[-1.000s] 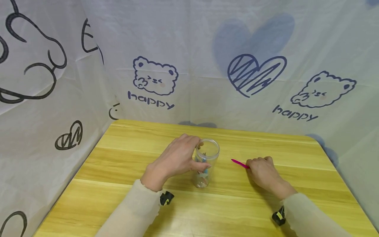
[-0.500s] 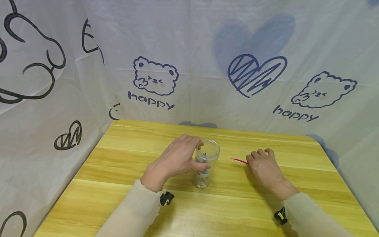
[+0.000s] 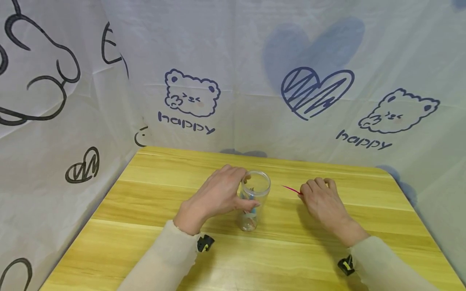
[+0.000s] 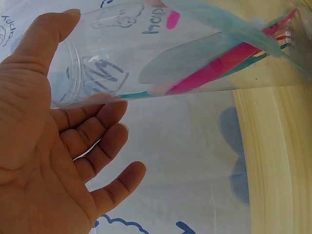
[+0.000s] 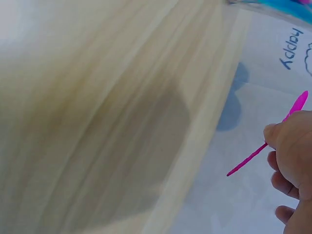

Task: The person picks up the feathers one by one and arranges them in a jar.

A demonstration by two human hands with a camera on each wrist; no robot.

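Observation:
A tall clear plastic cup (image 3: 261,202) stands upright on the table, with several slim pink and teal plastic pieces (image 4: 219,66) inside. My left hand (image 3: 218,194) holds the cup near its rim between thumb and index finger; the left wrist view shows the other fingers loosely spread below. To the right of the cup, my right hand (image 3: 324,204) pinches a slim pink plastic stick (image 5: 247,161) between thumb and fingers, raised above the table. One end of that stick is thin and ridged, the other flat like a small blade; its middle is hidden by the fingers.
The light wood-grain table (image 3: 160,182) has rounded far corners. White cloth (image 3: 247,81) printed with bears, hearts and words hangs behind the table and along its left side.
My right hand has lifted the pink stick off the table and shifted slightly away from me and to the left. The left hand and the cup have stayed still.

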